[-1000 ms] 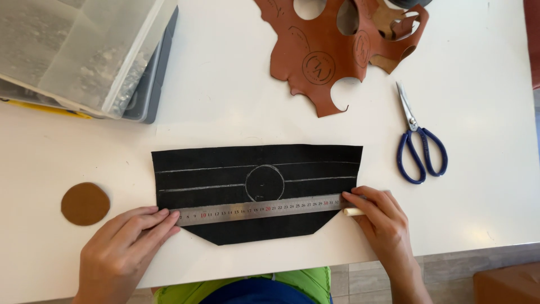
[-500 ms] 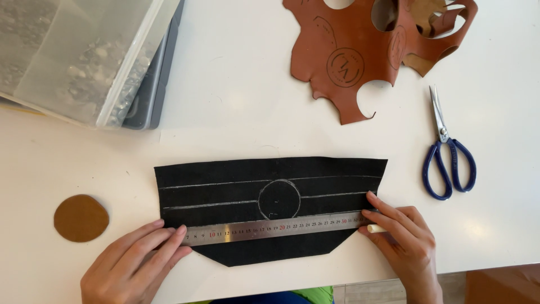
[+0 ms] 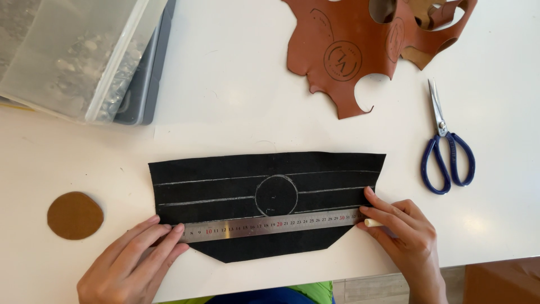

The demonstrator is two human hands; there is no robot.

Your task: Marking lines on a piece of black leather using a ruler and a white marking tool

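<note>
- A black cloth piece (image 3: 264,191) lies flat near the front edge of the white table (image 3: 236,101), marked with pale chalk lines and a chalk circle at its middle.
- A metal ruler (image 3: 270,225) lies across the lower part of the cloth, just under the circle.
- The left hand (image 3: 132,264) rests flat, fingers stretched out and pressed down on the left end of the ruler; it grips nothing.
- The right hand (image 3: 402,228) presses fingertips on the right end of the ruler and pinches a small white chalk stick (image 3: 372,223) at the cloth's right edge.
- A brown leather disc (image 3: 75,215) sits on the table, left of the cloth and apart from it.
- Blue-handled scissors (image 3: 445,152) lie closed to the right of the cloth.
- A brown leather hide (image 3: 360,45) with round holes cut out lies at the far side.
- A clear plastic box (image 3: 79,50) stands at the far left corner.
</note>
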